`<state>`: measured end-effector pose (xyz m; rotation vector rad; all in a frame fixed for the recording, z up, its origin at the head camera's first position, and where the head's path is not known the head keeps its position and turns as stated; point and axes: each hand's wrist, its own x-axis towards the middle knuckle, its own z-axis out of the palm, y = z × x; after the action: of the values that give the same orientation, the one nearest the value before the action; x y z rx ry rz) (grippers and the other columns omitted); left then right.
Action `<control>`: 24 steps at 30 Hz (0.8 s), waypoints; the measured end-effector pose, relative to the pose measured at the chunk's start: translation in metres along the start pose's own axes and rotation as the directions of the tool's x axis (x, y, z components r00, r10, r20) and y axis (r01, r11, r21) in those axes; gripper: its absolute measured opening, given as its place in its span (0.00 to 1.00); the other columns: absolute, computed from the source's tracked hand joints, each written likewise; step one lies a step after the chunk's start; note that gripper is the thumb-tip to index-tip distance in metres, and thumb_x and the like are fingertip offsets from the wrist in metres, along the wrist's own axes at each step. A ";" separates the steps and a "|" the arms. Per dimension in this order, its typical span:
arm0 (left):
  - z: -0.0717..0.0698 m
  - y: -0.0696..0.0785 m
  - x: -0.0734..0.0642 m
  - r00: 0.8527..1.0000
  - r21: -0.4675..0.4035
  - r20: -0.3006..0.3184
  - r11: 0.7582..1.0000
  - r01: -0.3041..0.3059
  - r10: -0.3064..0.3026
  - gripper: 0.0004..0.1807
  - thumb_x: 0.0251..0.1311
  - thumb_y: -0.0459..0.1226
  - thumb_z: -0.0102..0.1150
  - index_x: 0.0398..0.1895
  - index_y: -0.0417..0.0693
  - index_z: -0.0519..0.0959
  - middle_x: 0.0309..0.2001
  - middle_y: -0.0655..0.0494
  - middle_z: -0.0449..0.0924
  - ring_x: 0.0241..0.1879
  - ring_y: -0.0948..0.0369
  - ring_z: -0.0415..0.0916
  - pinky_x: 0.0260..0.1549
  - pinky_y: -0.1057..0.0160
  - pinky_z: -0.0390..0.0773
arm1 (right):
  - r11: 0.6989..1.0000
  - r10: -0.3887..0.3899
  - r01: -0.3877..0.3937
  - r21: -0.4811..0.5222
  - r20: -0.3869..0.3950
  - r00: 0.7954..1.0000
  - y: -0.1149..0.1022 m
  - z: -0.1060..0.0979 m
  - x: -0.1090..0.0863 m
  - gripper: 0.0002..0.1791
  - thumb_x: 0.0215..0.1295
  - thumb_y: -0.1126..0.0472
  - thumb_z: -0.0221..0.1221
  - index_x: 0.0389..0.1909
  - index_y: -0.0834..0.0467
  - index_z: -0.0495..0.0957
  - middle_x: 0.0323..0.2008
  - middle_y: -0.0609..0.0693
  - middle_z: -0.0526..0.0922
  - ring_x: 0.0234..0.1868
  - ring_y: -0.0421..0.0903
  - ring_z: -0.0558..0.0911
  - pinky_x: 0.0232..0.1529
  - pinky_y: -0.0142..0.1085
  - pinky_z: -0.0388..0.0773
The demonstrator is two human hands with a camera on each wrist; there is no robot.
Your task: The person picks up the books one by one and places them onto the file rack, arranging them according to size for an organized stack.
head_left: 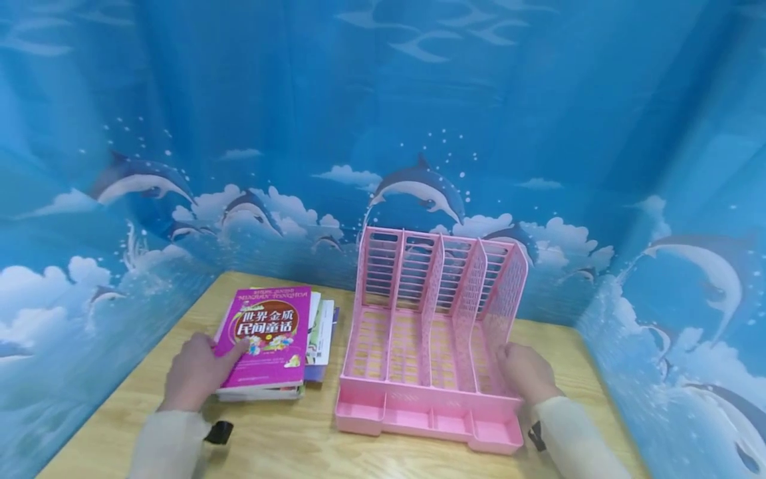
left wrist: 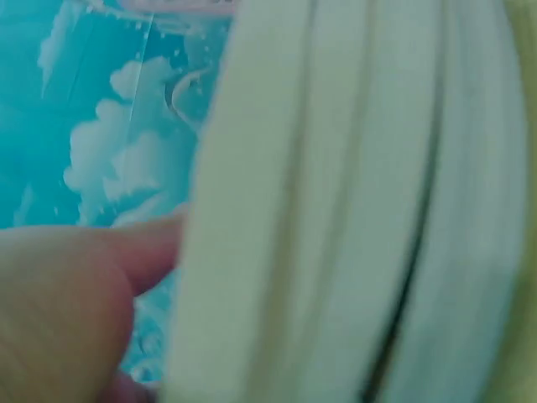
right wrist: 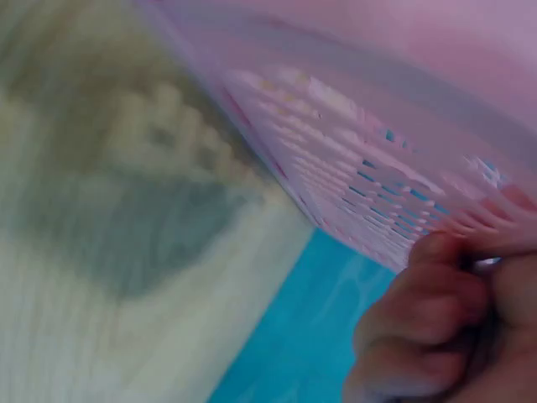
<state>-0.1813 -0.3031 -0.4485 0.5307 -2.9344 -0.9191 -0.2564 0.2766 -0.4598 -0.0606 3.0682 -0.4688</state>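
Note:
A magenta paperback book [head_left: 269,366] with Chinese lettering lies on top of a stack at the left of the table. My left hand [head_left: 197,372] grips its left side, thumb over the cover; the other fingers are mostly hidden. Thick page edges of the stacked books [left wrist: 243,210] fill the left wrist view, blurred. To the right stands a pink desktop file rack [head_left: 419,391] with several upright slots and a row of small trays in front. My right hand [head_left: 528,372] holds the rack's right side wall, its fingers [right wrist: 419,306] curled at the slatted panel.
Beneath the magenta book, white and purple books [head_left: 324,332] stick out to the right, near the rack. The wooden table [head_left: 287,446] is bordered behind and at both sides by a blue dolphin-print curtain [head_left: 299,120]. Black straps [head_left: 219,432] show at both wrists.

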 end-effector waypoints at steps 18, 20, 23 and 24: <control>0.016 -0.015 -0.006 0.996 -0.114 0.000 0.990 0.083 -0.084 0.64 0.63 0.75 0.47 0.70 0.18 0.59 0.62 0.18 0.64 0.59 0.24 0.66 0.55 0.29 0.71 | 0.999 0.029 -0.029 0.026 0.009 1.000 0.000 0.012 0.003 0.23 0.79 0.51 0.40 0.26 0.54 0.74 0.23 0.51 0.77 0.26 0.50 0.77 0.27 0.46 0.75; 0.016 -0.017 -0.005 0.997 -0.112 0.021 0.990 0.082 -0.081 0.64 0.64 0.75 0.46 0.71 0.17 0.58 0.63 0.16 0.62 0.60 0.24 0.64 0.56 0.28 0.70 | 0.999 0.032 -0.032 0.030 0.009 0.999 0.000 0.012 0.003 0.23 0.79 0.51 0.40 0.25 0.54 0.73 0.23 0.51 0.77 0.26 0.50 0.76 0.26 0.45 0.74; 0.014 -0.021 -0.004 0.996 -0.113 0.053 0.991 0.074 -0.068 0.65 0.64 0.75 0.43 0.71 0.17 0.57 0.65 0.15 0.59 0.63 0.23 0.62 0.59 0.27 0.67 | 0.999 0.037 -0.037 0.038 0.004 0.999 0.000 0.012 0.002 0.23 0.79 0.51 0.40 0.24 0.54 0.72 0.22 0.51 0.76 0.26 0.50 0.76 0.26 0.44 0.74; 0.014 -0.021 -0.003 0.996 -0.110 0.061 0.992 0.067 -0.061 0.65 0.64 0.75 0.43 0.71 0.17 0.56 0.66 0.15 0.59 0.63 0.22 0.61 0.60 0.27 0.66 | 0.998 0.040 -0.040 0.039 0.003 0.999 0.000 0.013 0.002 0.23 0.80 0.51 0.40 0.24 0.54 0.72 0.22 0.52 0.76 0.26 0.50 0.76 0.26 0.44 0.74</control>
<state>-0.1733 -0.3111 -0.4716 0.6052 -2.9090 -1.1165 -0.2577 0.2729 -0.4721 0.0012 3.0501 -0.5256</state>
